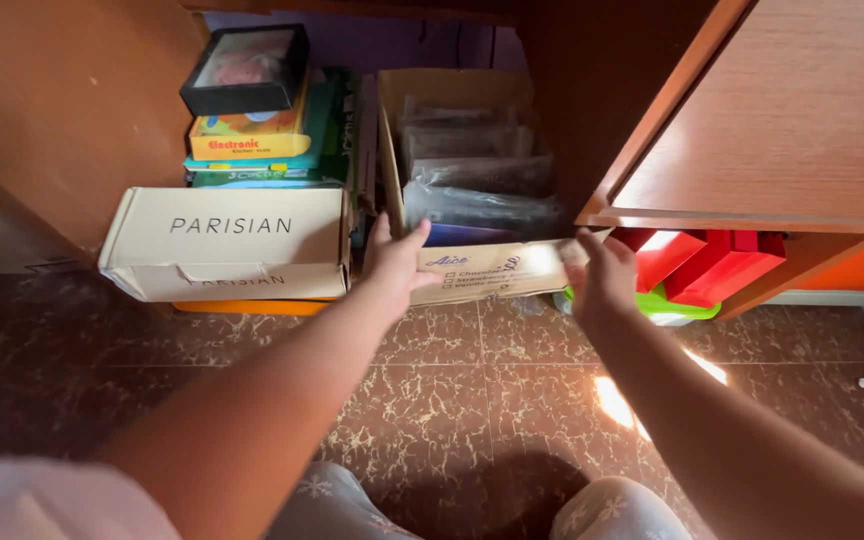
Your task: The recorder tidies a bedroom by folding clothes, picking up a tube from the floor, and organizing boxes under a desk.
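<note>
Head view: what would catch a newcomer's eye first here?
Both hands grip the front of an open cardboard box of wrapped packets under a wooden cabinet: the left hand at its left corner, the right hand at its right. Left of it lies a pale shoebox, with a stack of colourful boxes behind. Red boxes sit to the right.

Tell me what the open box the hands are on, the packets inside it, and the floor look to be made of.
Open box: brown cardboard, matte, with thin raw edges and a bent front flap. Packets: likely clear plastic film, glossy and crinkled. Floor: glossy brown tiles with marble-like veining and grout lines, probably ceramic or stone. Left hand and right hand grip the front edge.
</note>
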